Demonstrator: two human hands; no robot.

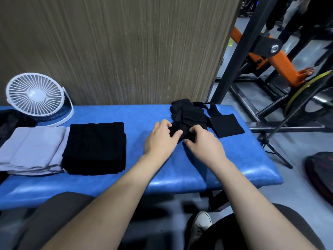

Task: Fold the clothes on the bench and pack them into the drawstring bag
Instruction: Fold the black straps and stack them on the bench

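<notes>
A crumpled black garment [189,114] with straps lies at the right end of the blue bench [140,120]. My left hand [160,139] and my right hand [201,145] both pinch its near edge, fingers curled into the fabric. A flat black square piece [226,125] lies just right of it, joined by a strap. To the left sit a folded black garment [95,147] and, beside it, a folded grey garment [34,148]. Dark fabric [10,123] shows at the far left edge; I cannot tell if it is the bag.
A white desk fan [37,98] stands at the bench's back left against a wood-grain panel [117,51]. Black and orange gym equipment [270,56] fills the floor to the right. My knees sit below the bench's front edge.
</notes>
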